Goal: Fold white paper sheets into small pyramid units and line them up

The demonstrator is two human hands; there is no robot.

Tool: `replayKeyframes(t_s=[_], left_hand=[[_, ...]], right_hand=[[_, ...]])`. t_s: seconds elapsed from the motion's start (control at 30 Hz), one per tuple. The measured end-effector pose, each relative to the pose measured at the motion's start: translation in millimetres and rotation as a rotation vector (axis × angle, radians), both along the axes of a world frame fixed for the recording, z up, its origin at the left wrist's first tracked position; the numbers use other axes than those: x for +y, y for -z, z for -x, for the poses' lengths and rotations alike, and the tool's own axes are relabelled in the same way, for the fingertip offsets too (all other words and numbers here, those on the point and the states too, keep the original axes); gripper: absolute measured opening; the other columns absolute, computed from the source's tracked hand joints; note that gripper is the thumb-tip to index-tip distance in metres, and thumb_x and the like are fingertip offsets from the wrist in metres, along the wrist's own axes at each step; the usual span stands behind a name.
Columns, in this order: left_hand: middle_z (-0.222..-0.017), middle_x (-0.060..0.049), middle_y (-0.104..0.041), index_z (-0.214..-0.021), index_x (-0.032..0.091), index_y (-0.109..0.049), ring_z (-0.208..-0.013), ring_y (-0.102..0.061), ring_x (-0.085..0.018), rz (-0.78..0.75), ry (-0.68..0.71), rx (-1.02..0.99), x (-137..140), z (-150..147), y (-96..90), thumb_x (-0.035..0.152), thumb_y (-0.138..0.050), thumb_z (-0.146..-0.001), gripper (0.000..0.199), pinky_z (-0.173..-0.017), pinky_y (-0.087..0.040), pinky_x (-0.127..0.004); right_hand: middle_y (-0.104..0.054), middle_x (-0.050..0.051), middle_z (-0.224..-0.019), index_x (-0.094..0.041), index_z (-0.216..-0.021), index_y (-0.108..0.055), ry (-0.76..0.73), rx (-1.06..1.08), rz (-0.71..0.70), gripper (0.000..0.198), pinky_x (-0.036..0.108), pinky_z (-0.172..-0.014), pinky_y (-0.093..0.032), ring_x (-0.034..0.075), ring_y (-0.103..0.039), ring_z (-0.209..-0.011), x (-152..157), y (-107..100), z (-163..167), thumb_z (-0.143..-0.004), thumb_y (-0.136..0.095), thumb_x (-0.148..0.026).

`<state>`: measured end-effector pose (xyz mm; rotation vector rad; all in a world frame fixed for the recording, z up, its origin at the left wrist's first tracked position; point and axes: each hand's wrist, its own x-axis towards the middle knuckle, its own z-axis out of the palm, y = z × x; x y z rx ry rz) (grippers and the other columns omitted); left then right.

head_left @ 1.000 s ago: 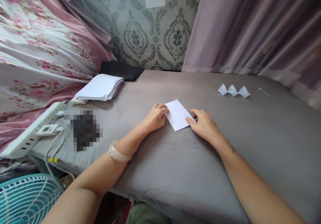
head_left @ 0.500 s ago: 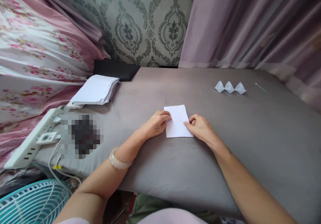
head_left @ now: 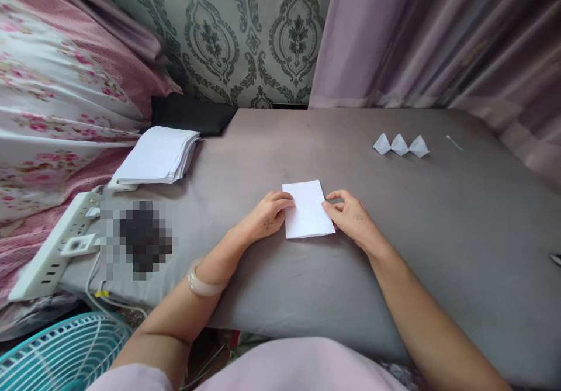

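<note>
A small white sheet of paper (head_left: pixel 308 213), apparently folded in layers, lies on the grey-covered surface in front of me, its lower edge slightly raised. My left hand (head_left: pixel 269 214) holds the left edge, fingertips on top and the thumb hidden. At the right edge, my right hand (head_left: pixel 350 213) pinches the paper between thumb and a finger hidden underneath, while its index finger is bent away above. Beyond the right hand stand three small white folded paper shapes (head_left: pixel 400 145) in a row, with pointed tops.
A stack of white paper (head_left: pixel 158 154) lies at the left, before a black folded item (head_left: pixel 193 113). A white power strip (head_left: pixel 55 251) with plugs runs along the left edge, near a blurred-out patch. A turquoise fan (head_left: pixel 65 350) stands below. A thin stick (head_left: pixel 454 143) lies far right.
The camera view has shifted a little. My right index finger has lifted off the thumb, and the paper's lower edge has risen slightly. Both hands stay at the paper's sides.
</note>
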<state>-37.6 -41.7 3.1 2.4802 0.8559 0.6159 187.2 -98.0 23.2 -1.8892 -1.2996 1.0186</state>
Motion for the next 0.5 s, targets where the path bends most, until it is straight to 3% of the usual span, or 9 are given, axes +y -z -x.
replayKeyframes(t_s=[0.1,0.2,0.4,0.5], left_hand=[[-0.125,-0.012,-0.058,-0.113,0.017,-0.062,-0.114,-0.052,-0.023,0.001,0.026,0.014,-2,1,-3.8,-0.001,-0.042,-0.072,0.049,-0.098,-0.047,-0.040],[-0.125,-0.013,-0.054,-0.117,0.018,-0.059,-0.114,-0.048,-0.024,-0.005,0.028,0.063,-5,1,-9.3,0.001,-0.046,-0.071,0.051,-0.096,-0.047,-0.040],[-0.108,-0.012,-0.061,-0.109,0.015,-0.062,-0.097,-0.050,-0.023,-0.098,0.020,0.118,-11,-5,-12.2,0.014,-0.050,-0.083,0.029,-0.088,-0.049,-0.037],[-0.103,-0.011,-0.063,-0.103,0.015,-0.063,-0.095,-0.051,-0.023,-0.131,0.004,0.201,-13,-8,-11.2,0.012,-0.046,-0.086,0.024,-0.087,-0.049,-0.037]], right_hand=[[-0.057,-0.007,-0.056,-0.023,-0.111,-0.050,-0.012,0.091,0.005,0.037,0.023,-0.049,-0.036,0.011,-0.047,-0.045,1,3,-4,-0.076,-0.058,-0.033],[-0.057,-0.007,-0.057,-0.022,-0.109,-0.054,0.034,0.109,-0.022,0.036,0.021,-0.047,-0.033,0.010,-0.046,-0.047,2,5,-7,-0.074,-0.059,-0.030],[-0.058,-0.003,-0.060,-0.017,-0.098,-0.062,0.088,0.188,0.043,0.024,0.020,-0.044,-0.030,0.009,-0.045,-0.048,3,-2,-4,-0.076,-0.055,-0.023],[-0.058,-0.001,-0.062,-0.014,-0.097,-0.066,0.006,0.111,0.124,0.025,0.021,-0.044,-0.033,0.010,-0.046,-0.048,2,-6,-7,-0.080,-0.050,-0.024]])
